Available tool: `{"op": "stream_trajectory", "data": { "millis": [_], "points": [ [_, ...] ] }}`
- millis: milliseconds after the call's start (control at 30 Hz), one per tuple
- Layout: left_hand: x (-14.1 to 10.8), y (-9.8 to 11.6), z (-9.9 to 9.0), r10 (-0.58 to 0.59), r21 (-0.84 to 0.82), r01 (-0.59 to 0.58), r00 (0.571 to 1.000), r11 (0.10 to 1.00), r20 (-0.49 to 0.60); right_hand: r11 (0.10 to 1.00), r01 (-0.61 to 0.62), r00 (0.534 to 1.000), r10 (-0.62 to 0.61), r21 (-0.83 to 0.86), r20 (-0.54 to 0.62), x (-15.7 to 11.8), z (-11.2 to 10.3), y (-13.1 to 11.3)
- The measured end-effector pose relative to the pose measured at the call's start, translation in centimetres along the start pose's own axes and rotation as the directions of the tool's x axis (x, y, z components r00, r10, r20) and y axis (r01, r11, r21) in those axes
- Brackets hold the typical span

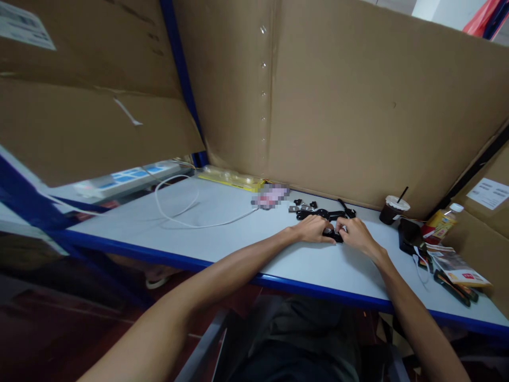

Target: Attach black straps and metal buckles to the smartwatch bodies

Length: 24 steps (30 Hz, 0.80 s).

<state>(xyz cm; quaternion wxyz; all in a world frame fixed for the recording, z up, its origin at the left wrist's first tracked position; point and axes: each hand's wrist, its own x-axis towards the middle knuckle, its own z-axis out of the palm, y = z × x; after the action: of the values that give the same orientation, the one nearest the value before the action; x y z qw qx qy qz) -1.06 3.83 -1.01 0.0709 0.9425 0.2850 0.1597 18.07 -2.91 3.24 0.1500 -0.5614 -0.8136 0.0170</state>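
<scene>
Both hands meet low over the white tabletop (238, 239), around a small black object (333, 235). My left hand (314, 229) is closed on its left side, thumb along the near edge. My right hand (353, 232) has its fingers bent and pinched at the object's right side. What the right fingertips grip there is too small to make out. Just behind the hands lies a bundled black cable (318, 214), with small metal and black pieces (303, 207) beyond it.
A white cable (207, 226) loops across the left. Near the back stand a yellow-edged plastic package (230, 179) and a blurred pink item (271, 196). On the right are a drink cup (393, 210), a bottle (442, 223), a black box (410, 237) and packets (457, 265). Cardboard walls (338, 106) enclose the table.
</scene>
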Motion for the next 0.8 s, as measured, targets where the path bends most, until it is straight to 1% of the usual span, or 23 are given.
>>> {"op": "stream_trajectory", "data": {
  "millis": [133, 200, 267, 367, 467, 700, 800],
  "points": [
    [-0.05, 0.21, -0.26, -0.001, 0.003, 0.001, 1.0, 1.0, 0.002, 0.995, 0.046, 0.999, -0.048, 0.092, 0.019, 0.03, 0.11, -0.2],
    [-0.1, 0.36, -0.42, -0.006, 0.012, 0.006, 1.0, 1.0, 0.004, 0.993, 0.05, 0.998, -0.055, 0.107, 0.037, 0.0, -0.05, -0.23],
    [-0.14, 0.49, -0.53, -0.009, 0.025, 0.009, 1.0, 1.0, 0.014, 0.996, 0.032, 0.998, -0.036, 0.082, 0.045, -0.06, -0.26, -0.18],
    [-0.16, 0.56, -0.59, -0.011, 0.033, 0.01, 1.0, 0.999, 0.025, 1.0, -0.008, 1.0, 0.007, 0.023, 0.022, -0.1, -0.43, 0.01],
    [-0.09, 0.45, -0.5, -0.017, 0.025, 0.017, 1.0, 1.0, 0.024, 1.0, -0.007, 1.0, 0.007, 0.018, 0.005, -0.04, -0.26, 0.15],
    [-0.01, 0.01, -0.16, 0.0, 0.032, -0.001, 1.0, 0.999, 0.005, 0.986, 0.075, 0.996, -0.082, 0.147, 0.036, 0.11, 0.22, 0.17],
    [-0.09, 0.07, -0.2, 0.008, 0.029, -0.008, 1.0, 1.0, 0.004, 0.986, 0.063, 0.997, -0.07, 0.155, 0.039, 0.07, 0.08, 0.43]
  ]
}}
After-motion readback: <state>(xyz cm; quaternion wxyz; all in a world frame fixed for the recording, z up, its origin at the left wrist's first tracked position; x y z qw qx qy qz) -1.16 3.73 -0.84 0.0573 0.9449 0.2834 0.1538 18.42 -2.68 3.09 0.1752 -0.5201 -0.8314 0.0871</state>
